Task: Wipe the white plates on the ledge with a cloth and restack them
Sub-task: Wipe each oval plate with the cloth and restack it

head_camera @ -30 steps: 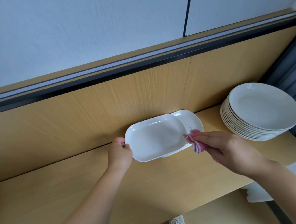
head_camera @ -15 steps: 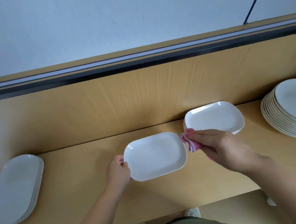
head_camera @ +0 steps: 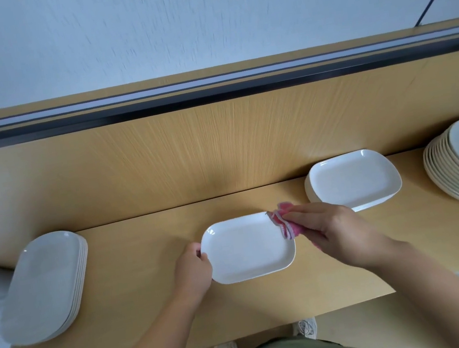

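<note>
Wood ledge point(head_camera: 154, 319): left hand point(head_camera: 192, 271) grips white plate point(head_camera: 248, 248) edge, right hand point(head_camera: 332, 230) pinches pink cloth point(head_camera: 284, 222) on its rim.

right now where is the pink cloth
Head view, centre-right: the right hand holds the pink cloth against the right edge of the white rectangular plate, left of the short plate stack.

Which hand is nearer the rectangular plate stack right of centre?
Right. The right hand, holding the pink cloth, is just left of the stack; left hand grips the single plate farther left.
</note>
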Motion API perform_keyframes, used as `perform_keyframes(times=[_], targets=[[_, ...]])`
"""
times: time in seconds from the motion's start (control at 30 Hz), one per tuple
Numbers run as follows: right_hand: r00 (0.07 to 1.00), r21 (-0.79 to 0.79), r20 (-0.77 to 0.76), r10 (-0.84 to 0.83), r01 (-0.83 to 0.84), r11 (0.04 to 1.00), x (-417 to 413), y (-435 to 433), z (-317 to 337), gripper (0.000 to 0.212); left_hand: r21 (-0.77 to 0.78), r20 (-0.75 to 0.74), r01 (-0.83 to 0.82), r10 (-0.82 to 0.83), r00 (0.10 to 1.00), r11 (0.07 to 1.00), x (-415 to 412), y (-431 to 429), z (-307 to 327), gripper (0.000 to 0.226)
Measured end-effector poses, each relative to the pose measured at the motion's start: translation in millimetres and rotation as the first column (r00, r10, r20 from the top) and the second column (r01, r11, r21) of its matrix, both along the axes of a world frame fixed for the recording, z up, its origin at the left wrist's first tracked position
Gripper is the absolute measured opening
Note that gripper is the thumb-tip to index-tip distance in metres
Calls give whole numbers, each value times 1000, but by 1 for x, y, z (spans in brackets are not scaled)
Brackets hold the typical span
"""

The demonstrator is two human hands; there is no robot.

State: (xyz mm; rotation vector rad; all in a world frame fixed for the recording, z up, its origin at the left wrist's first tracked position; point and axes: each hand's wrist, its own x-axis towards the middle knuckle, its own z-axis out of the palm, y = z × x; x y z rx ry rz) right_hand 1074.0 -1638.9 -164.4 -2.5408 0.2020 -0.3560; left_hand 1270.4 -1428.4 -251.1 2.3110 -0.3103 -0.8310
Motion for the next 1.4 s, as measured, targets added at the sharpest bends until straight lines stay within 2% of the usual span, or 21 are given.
perform_keyframes(times=[0.3, 0.4, 0.47, 0.67, 0.73, 0.83, 0.9, 1.03, 1.1, 1.2, 1.4], targets=[[996, -59, -70, 62, -66, 996, 34, 10, -4, 30, 63, 31, 132, -134, 990, 989, 7, 0, 3, 11], [990, -85, -104, 95, -104, 991, 50, 12, -10, 28, 189, 115, 280, -304, 946, 941, 8, 3, 6, 18], [986, -96, -133, 103, -116, 989, 61, 16, -17, 29, 275, 141, 377, -425, 894, 884, 9, 6, 9, 28], [933, -254, -359, 24, -122, 959, 74, 35, -79, 30, 273, 58, 550, -584, 809, 789, 12, 15, 5, 78], [880, -348, -474, -38, -148, 926, 70, 45, -92, 36, 273, 35, 575, -605, 795, 771, 14, 16, 4, 93], [785, -382, -602, -143, -127, 915, 65, 59, -102, 75, 276, 20, 609, -638, 770, 744, 16, 15, 4, 104], [745, -353, -645, -170, -93, 931, 64, 65, -102, 90, 287, 19, 616, -647, 762, 733, 16, 16, 6, 104], [674, -336, -707, -213, -55, 940, 63, 78, -104, 83, 256, 30, 590, -616, 787, 766, 15, 19, 5, 101], [667, -307, -713, -215, -22, 951, 68, 84, -100, 82, 239, 32, 578, -601, 799, 781, 15, 20, 5, 100], [682, -260, -709, -179, -17, 966, 75, 86, -102, 80, 228, 49, 562, -585, 809, 795, 15, 19, 5, 100], [731, -224, -681, -38, -158, 962, 88, 91, -106, 72, 210, 56, 547, -568, 821, 811, 18, 19, 3, 99]])
